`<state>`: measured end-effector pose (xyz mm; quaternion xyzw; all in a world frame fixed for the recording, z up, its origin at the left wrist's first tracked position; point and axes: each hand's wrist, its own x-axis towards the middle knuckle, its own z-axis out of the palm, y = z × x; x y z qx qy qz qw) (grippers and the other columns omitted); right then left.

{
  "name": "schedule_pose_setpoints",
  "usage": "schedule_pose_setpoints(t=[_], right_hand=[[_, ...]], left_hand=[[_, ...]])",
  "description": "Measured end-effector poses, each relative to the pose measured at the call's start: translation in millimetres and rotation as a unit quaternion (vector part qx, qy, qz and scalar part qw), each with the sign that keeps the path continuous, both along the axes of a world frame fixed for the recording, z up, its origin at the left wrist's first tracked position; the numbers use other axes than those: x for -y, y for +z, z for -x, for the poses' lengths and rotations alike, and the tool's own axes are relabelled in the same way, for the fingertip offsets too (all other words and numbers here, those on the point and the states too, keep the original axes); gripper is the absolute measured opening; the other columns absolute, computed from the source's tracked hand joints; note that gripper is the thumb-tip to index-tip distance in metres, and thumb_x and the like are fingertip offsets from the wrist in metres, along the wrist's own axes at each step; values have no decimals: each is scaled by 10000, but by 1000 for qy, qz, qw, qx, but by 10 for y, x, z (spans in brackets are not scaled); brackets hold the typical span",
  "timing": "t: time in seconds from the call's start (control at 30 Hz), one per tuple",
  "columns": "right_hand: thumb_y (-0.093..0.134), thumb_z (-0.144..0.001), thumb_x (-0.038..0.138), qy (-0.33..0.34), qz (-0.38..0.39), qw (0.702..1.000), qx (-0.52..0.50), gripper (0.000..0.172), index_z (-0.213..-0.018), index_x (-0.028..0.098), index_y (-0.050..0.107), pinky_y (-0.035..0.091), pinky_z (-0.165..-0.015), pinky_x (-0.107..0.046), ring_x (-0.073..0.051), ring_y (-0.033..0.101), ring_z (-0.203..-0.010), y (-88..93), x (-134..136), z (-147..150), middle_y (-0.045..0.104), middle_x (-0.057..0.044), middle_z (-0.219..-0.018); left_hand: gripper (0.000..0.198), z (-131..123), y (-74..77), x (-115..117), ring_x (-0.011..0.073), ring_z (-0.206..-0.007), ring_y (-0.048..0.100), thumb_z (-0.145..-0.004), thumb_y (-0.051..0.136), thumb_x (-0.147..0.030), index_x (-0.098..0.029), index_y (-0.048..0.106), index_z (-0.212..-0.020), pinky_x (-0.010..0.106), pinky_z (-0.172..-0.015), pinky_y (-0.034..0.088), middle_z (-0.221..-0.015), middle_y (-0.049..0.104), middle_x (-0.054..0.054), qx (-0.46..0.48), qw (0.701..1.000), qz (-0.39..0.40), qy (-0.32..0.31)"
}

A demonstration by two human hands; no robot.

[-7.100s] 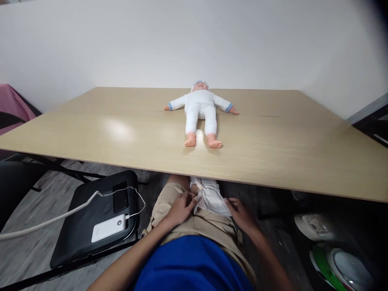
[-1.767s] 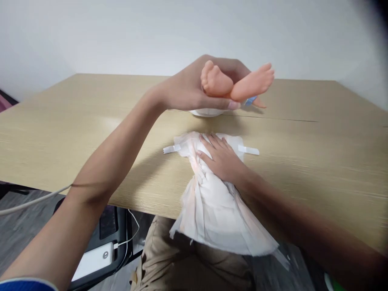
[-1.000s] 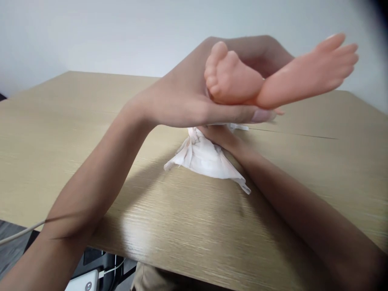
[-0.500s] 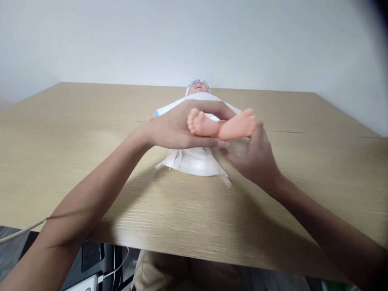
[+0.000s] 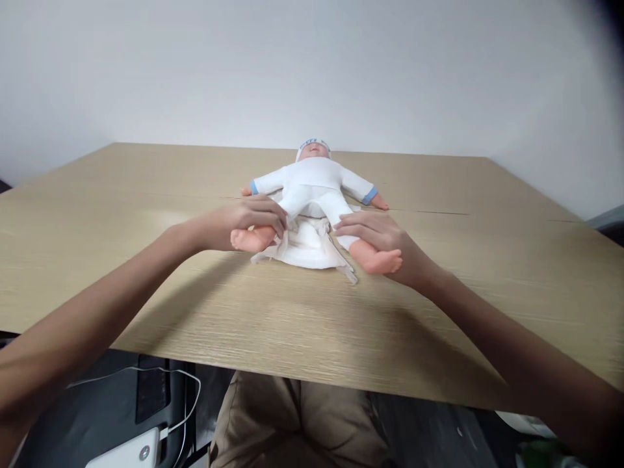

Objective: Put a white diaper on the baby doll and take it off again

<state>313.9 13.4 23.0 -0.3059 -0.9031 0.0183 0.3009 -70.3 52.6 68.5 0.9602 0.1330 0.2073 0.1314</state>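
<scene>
A baby doll [image 5: 314, 174] in a white suit with blue cuffs lies on its back on the wooden table, head at the far end, legs spread towards me. Under its bottom an opened white diaper [image 5: 309, 250] is spread out, its front flap reaching towards me. My left hand [image 5: 244, 220] is closed around the doll's leg on the left, just above the bare foot [image 5: 252, 240]. On the other side my right hand [image 5: 377, 235] wraps the other leg, with that foot [image 5: 377, 257] sticking out below the fingers. Both thumbs are mostly hidden.
The wooden table [image 5: 195, 312] ends close to my lap, and a pale wall [image 5: 312, 71] rises behind it. Below the near edge at left, a white power bank [image 5: 129, 450] with a cable rests on a black surface.
The doll's feet, held together and raised before, are now lowered and apart. My left hand has moved left, and my right hand now grips the other leg. The diaper shows more.
</scene>
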Motion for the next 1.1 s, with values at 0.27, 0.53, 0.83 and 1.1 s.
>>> schedule_pose_setpoints(t=[0.27, 0.53, 0.83, 1.1], right_hand=[[492, -1134, 160, 46, -19, 997, 57, 439, -1453, 282, 768, 546, -1250, -587, -336, 639, -1545, -325, 32, -154, 765, -86, -1532], [484, -1183, 206, 49, 64, 994, 73, 481, -1619, 292, 669, 513, -1319, -526, -284, 641, -1549, -216, 7, -270, 664, -81, -1677], [656, -1109, 583, -88, 47, 987, 128, 677, -1653, 185, 605, 571, -1148, -640, -445, 653, -1398, -72, 379, 265, 709, -220, -1501], [565, -1036, 57, -151, -39, 974, 164, 486, -1447, 222, 766, 590, -922, -486, -353, 670, -1095, -233, 439, 469, 745, -154, -1153]], left_hand=[[435, 124, -615, 58, 284, -1491, 667, -1085, 592, -97, -295, 764, -1432, 538, -1255, 562, -1453, 805, 99, -15, 1000, -16, 2], [484, 164, -556, 88, 275, -1541, 616, -1102, 568, -107, -302, 704, -1523, 534, -1264, 556, -1572, 722, 117, -44, 998, 49, 16], [582, -102, -563, 384, 375, -1387, 631, -1015, 772, -589, -232, 649, -1459, 527, -1173, 562, -1512, 708, 154, -59, 989, 17, 135], [272, -311, -792, 577, 316, -1174, 660, -913, 680, -123, -239, 580, -1138, 477, -1019, 590, -1344, 721, 131, -22, 971, -79, 224]])
